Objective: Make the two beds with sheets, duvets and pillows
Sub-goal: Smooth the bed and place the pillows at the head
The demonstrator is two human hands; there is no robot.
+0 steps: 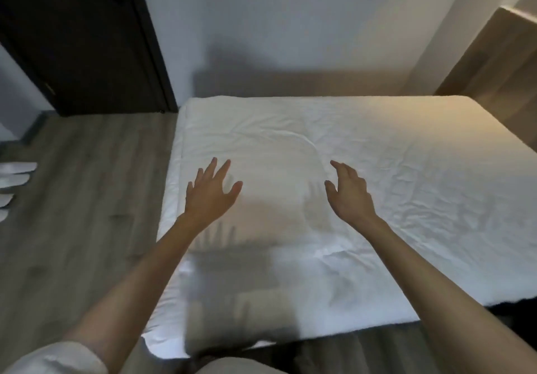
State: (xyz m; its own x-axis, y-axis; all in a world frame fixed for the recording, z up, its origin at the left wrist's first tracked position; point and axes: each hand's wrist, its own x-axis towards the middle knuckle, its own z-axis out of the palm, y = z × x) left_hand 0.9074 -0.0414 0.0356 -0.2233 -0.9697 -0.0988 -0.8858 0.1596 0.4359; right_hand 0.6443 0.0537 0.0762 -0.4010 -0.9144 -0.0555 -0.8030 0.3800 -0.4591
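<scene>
Bedroom, probably hotel: bed (363,170), wood floor (81,199), dark door (87,39).

Wht sleeve (55,359), L arm (139,280)

- Bed (436,242): right side cut off by the frame edge; near left corner blurred.
- Covering (290,129), white: sheet or duvet, cannot tell.
- Left hand (210,196), right hand (350,196): touching the covering or just above it, cannot tell.
- White objects (16,181) on floor (87,199), far left: cut off by the edge, kind unclear.
- Door (81,39): top cut off.
- Wooden panel (499,62): cut off at right.
- Dark patch (514,305) beside bed: too dim to identify.
- Sleeve (58,359): cut off at bottom.
</scene>
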